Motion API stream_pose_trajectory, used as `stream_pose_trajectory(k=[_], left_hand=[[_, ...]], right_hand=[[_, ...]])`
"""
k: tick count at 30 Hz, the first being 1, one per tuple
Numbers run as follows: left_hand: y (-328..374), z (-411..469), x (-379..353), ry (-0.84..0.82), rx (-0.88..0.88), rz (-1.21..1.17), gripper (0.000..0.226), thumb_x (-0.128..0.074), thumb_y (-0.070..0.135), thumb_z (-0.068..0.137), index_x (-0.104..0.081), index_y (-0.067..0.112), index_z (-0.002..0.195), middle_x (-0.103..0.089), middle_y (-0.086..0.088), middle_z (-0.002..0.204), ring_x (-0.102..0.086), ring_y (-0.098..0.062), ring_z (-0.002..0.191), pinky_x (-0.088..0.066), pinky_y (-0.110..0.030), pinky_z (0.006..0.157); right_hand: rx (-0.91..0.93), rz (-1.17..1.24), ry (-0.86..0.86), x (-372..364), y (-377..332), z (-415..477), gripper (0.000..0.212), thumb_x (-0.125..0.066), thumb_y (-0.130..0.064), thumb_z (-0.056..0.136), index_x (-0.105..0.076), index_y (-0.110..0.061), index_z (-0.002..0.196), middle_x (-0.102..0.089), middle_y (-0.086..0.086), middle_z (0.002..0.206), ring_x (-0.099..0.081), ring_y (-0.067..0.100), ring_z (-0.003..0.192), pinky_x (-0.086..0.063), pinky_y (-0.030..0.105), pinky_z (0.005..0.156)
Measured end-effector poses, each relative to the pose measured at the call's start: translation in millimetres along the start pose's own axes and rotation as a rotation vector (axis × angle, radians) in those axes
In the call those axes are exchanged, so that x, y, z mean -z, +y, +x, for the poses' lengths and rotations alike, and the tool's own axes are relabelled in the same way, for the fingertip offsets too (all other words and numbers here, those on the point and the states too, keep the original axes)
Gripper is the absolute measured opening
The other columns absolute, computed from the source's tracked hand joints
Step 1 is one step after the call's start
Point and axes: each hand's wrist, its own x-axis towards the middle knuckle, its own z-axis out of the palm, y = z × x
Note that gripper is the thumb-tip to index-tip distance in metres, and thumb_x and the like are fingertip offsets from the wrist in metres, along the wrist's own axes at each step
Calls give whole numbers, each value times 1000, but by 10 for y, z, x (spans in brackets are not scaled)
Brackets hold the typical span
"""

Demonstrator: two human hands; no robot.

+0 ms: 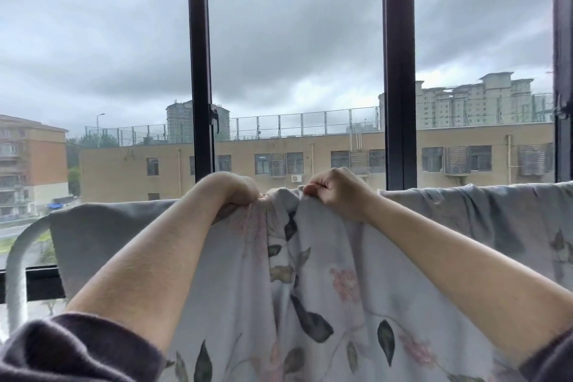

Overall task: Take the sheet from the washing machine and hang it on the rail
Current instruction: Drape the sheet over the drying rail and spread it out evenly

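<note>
Grey sheet (pixel 328 260) in fists, left hand (pixel 233 187) just beside right hand (pixel 339 191).

Qty: 2 hands, left hand (pixel 237 188) & right hand (pixel 339 192) — 1 sheet (pixel 325 288), 1 rail (pixel 18 257), 2 sleeves (pixel 77 347).

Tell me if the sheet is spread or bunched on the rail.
Bunched at the top: left hand and right hand grip gathered folds of the sheet.

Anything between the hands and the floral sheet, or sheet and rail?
Nothing visible: the left hand and right hand both grip the bunched top of the pale floral sheet, already draped over the white tubular rail.
</note>
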Motion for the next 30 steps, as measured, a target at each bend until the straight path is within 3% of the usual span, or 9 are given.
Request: stream_pose_trajectory(k=[2, 4, 8, 13, 15, 17, 23, 26, 30], left_hand=[[-35, 44, -7, -117, 29, -136, 44, -37, 32, 97, -63, -1, 110, -62, -15, 93, -64, -29, 83, -49, -36, 73], [-54, 72, -9, -215, 29, -203, 43, -36, 30, 97, -63, -2, 104, -66, -18, 99, -65, -32, 98, -50, -42, 89], [17, -8, -24, -294, -53, -191, 50, -31, 37, 100, -61, -3, 99, -69, -15, 90, -67, -24, 81, -53, -32, 79], [-52, 20, -26, -300, -170, -110, 73, -31, 74, 82, -57, 20, 124, -67, -8, 115, -67, -23, 100, -51, -39, 93], [-93, 3, -63, -166, -370, 6, 67, -29, 69, 84, -53, 27, 130, -63, -3, 122, -63, -18, 104, -51, -34, 92], [-140, 14, -121, 55, -495, 146, 61, -22, 62, 91, -59, 26, 123, -63, -3, 121, -61, -18, 104, -50, -33, 91], [-520, 86, -239, 683, -507, 405, 74, -7, 70, 81, -60, 23, 100, -65, -1, 86, -60, -19, 78, -46, -32, 65], [-837, -60, -216, 820, -513, 342, 57, -22, 66, 89, -57, 21, 86, -56, 4, 73, -53, -18, 69, -36, -30, 63], [-1396, -191, -112, 932, -514, 354, 66, -12, 74, 77, -56, 25, 83, -63, 4, 81, -58, -22, 80, -37, -33, 72]], right_hand=[[-20, -19, 46, -14, 9, 76, 25, -53, -25, 94, -73, -12, 85, -73, 6, 88, -63, 16, 76, -36, 6, 53], [-63, -31, 124, -19, 39, 203, 25, -52, -29, 94, -73, -17, 86, -73, 4, 93, -64, 21, 86, -44, 20, 63], [-198, -48, 246, -27, 143, 465, 25, -50, -31, 95, -73, -19, 95, -71, 8, 103, -63, 28, 96, -48, 31, 77], [-359, -57, -377, -65, 258, 576, 30, -54, -37, 93, -68, -14, 81, -67, 0, 96, -59, 17, 91, -45, 25, 75], [-357, -61, -379, -92, 284, 602, 34, -53, -39, 93, -71, -10, 95, -66, 1, 104, -60, 16, 95, -46, 28, 85], [-320, -1, -257, -137, 297, 614, 34, -52, -37, 94, -70, -10, 84, -68, 4, 93, -60, 15, 79, -46, 27, 74], [-35, -21, -16, -149, 225, 497, 35, -45, -32, 97, -61, -23, 67, -68, -3, 74, -61, 15, 66, -53, 37, 75], [90, -177, 127, -143, 91, 331, 31, -43, -30, 98, -67, -17, 85, -71, 1, 82, -60, 15, 66, -46, 29, 64], [177, -239, 210, -233, -76, 137, 37, -39, -38, 99, -66, -15, 92, -68, 3, 78, -60, 19, 67, -40, 27, 63]])
